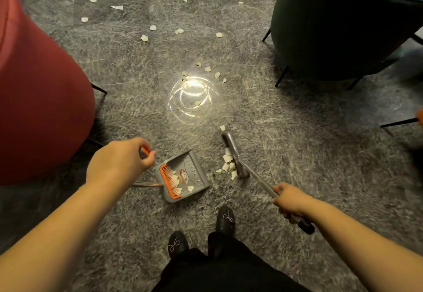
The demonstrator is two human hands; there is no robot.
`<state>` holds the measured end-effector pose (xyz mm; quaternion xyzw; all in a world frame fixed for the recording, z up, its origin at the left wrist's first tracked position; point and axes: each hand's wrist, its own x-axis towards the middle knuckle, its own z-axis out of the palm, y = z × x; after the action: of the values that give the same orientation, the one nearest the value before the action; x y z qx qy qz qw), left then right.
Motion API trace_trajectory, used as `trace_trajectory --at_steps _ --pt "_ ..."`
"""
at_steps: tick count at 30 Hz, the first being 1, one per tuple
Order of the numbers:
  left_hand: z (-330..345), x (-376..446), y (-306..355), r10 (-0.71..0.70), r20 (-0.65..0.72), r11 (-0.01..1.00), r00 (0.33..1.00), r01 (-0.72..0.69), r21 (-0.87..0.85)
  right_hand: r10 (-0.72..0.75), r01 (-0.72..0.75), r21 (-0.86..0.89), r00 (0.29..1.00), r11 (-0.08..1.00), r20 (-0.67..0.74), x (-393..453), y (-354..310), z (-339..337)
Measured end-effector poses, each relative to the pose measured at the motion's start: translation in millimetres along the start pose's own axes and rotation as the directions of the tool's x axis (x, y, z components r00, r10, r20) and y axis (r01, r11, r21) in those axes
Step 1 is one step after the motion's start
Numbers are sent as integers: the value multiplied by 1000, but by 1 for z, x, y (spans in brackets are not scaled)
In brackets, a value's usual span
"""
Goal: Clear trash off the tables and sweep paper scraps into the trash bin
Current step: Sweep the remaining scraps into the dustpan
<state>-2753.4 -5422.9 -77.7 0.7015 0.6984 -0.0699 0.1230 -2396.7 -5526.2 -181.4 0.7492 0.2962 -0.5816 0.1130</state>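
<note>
My left hand (121,161) grips the orange-tipped handle of a grey dustpan (183,175) that rests on the grey floor, its mouth facing right. A few paper scraps lie inside the pan by its orange comb. My right hand (289,200) grips the metal handle of a grey broom (233,154), whose head sits just right of the pan. A small pile of white scraps (227,163) lies between broom head and pan. Many more scraps (183,30) are scattered farther off across the floor.
A red upholstered chair (39,99) fills the left side and a dark green chair (338,24) on thin black legs stands at the upper right. A bright light reflection (192,97) glares on the floor ahead. My black shoes (225,219) stand just behind the pan.
</note>
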Motion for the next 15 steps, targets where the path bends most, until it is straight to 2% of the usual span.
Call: trace_trajectory --at_steps 10,15 --pt "9 -22 -10 57 -39 997 998 -59 -44 -147 140 72 984 988 103 -34 -30 94" --pt "10 -37 -30 41 -36 996 999 -43 -82 -153 145 99 985 984 75 -49 -31 118"
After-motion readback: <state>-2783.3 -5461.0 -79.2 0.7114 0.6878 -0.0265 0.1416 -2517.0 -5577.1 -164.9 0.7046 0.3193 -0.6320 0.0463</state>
